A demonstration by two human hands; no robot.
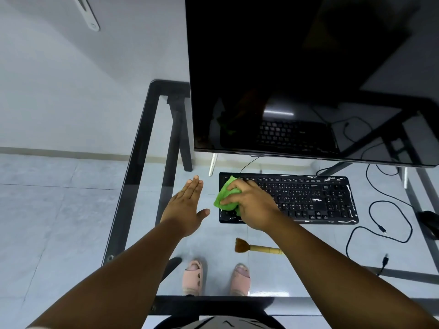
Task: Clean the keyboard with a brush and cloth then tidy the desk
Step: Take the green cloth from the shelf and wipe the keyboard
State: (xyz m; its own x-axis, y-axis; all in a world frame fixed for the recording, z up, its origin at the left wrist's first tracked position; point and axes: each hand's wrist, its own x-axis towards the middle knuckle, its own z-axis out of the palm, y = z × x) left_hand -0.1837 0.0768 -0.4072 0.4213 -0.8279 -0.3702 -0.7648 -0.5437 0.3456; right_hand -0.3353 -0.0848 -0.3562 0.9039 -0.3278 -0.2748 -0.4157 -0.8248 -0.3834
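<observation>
A black keyboard [308, 198] lies on the glass desk [142, 148] in front of the monitor. My right hand [251, 205] presses a bunched green cloth [225, 198] onto the keyboard's left end. My left hand [187, 205] rests flat on the glass just left of the keyboard, fingers straight and together, holding nothing. A brush [256, 247] with brown bristles and a bamboo handle lies on the desk near the front, partly hidden under my right forearm.
A large dark monitor [308, 79] stands behind the keyboard on white feet. Loose black cables [384, 219] curl on the right side, and a dark mouse [430, 222] sits at the right edge. My feet in pink slippers show through the glass.
</observation>
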